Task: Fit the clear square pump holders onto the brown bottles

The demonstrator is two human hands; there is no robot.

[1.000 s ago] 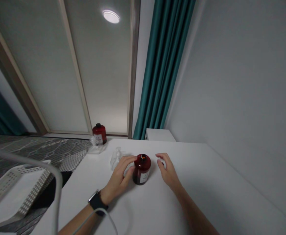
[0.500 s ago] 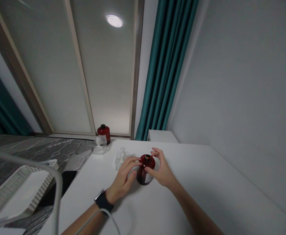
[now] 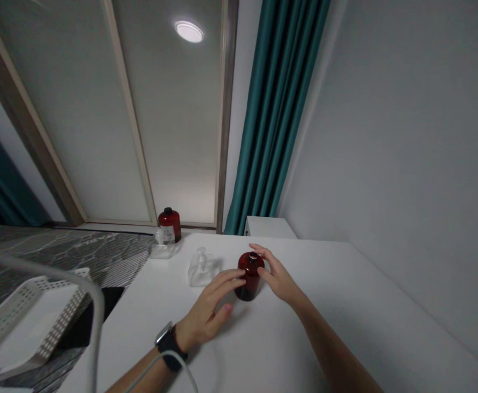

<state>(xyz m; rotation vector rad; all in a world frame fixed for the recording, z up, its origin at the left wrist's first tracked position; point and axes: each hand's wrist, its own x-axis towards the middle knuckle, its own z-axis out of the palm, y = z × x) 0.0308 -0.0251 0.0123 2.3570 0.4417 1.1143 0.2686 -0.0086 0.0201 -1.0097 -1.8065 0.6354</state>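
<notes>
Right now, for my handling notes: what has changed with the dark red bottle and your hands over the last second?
The dark red bottle has shifted slightly rightward. The right hand, apart from it at first, has closed onto its right side; the left hand keeps its fingers on its left side. The clear pump bottle stayed put.
</notes>
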